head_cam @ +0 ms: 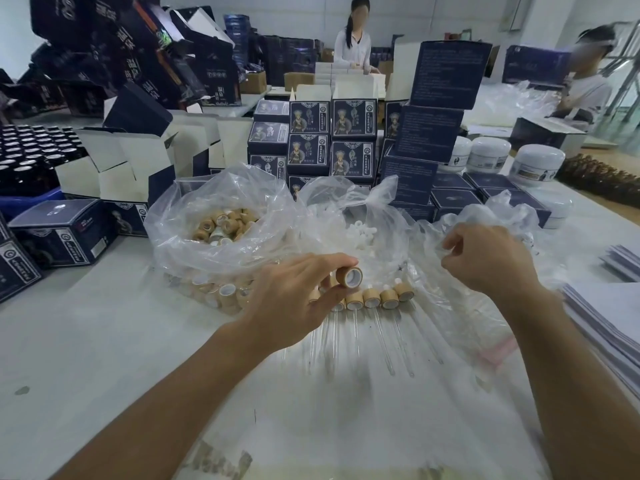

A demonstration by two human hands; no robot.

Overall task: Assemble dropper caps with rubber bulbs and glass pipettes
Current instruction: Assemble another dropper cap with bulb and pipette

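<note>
A bamboo-collared dropper cap (350, 276) sits pinched in the left hand (298, 294) above a row of finished droppers (372, 299) on the tabletop (86, 341). The right hand (491, 261), fingers curled, pinches a clear bag (460, 306). Bags of caps (221, 226) and bulbs (360, 233) remain largely full, suggesting much work left.
</note>
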